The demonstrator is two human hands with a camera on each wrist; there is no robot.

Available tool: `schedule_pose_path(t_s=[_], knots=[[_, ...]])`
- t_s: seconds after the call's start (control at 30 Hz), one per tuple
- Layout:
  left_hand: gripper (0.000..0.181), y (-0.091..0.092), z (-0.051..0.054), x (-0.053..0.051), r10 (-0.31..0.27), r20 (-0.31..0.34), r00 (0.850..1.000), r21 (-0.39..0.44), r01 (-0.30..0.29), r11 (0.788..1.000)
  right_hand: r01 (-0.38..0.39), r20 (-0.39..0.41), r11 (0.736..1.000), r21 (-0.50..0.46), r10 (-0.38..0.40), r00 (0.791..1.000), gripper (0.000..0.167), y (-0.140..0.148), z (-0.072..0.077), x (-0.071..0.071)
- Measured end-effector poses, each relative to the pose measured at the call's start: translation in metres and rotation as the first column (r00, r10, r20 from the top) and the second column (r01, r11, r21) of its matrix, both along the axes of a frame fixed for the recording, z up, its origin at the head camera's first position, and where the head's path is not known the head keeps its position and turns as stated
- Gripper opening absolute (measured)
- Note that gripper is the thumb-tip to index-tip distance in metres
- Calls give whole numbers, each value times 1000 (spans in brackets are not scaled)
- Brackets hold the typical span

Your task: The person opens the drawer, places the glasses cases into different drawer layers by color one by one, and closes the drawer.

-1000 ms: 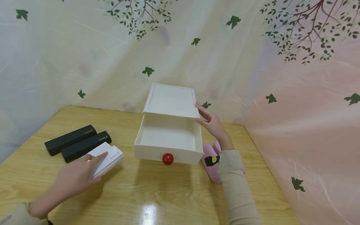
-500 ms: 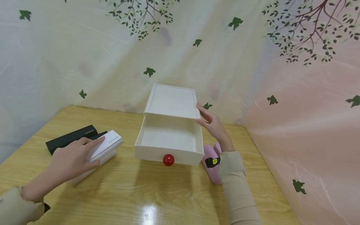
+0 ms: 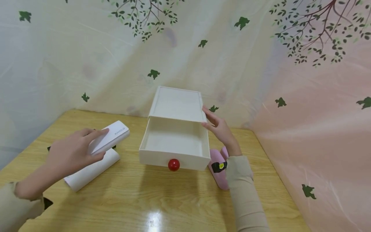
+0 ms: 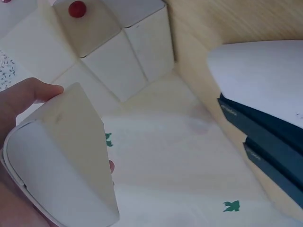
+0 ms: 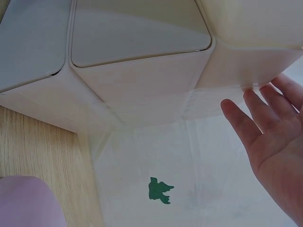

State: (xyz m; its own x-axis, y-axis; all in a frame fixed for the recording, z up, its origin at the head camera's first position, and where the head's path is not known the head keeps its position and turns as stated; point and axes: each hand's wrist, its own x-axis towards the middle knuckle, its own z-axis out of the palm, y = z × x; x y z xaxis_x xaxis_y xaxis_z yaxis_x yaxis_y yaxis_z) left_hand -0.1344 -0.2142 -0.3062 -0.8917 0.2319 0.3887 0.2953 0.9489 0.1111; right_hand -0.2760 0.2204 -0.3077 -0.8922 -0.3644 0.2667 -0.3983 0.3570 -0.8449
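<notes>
My left hand (image 3: 72, 151) grips a white glasses case (image 3: 111, 137) above the table's left side, thumb on its near side; in the left wrist view its end seam shows. Below it a second white case (image 3: 94, 169) lies on the table. Two black cases (image 4: 260, 137) are mostly hidden by my hand in the head view. A white drawer box (image 3: 176, 103) stands in the middle, its drawer (image 3: 174, 138) pulled out, bare inside, with a red knob (image 3: 174, 164). My right hand (image 3: 220, 130) rests extended fingers on the box's right edge.
Pink rounded things (image 3: 217, 180) lie by the right wrist, right of the drawer, partly hidden by the sleeve. A printed cloth (image 3: 116, 64) hangs behind and beside the wooden table (image 3: 162, 199).
My left hand has lifted one white case off the other and moved it up and away from me. The second white case stays on the table. The right hand has not moved.
</notes>
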Motion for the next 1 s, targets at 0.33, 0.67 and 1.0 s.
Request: schedule_pose_path(t_s=[0.33,0.67,1.0], knots=[[62,19,38,-11,-64,-25,998,45,65,997,1,-11,1000,-8,-1,1000,62,0,0,2],[61,52,73,-19,-152,-23,988,7,153,988,-4,-11,1000,-8,4,1000,59,0,1,1],[58,91,98,-32,-284,47,958,-16,285,958,-28,3,999,-34,28,1000,59,-1,1,1]])
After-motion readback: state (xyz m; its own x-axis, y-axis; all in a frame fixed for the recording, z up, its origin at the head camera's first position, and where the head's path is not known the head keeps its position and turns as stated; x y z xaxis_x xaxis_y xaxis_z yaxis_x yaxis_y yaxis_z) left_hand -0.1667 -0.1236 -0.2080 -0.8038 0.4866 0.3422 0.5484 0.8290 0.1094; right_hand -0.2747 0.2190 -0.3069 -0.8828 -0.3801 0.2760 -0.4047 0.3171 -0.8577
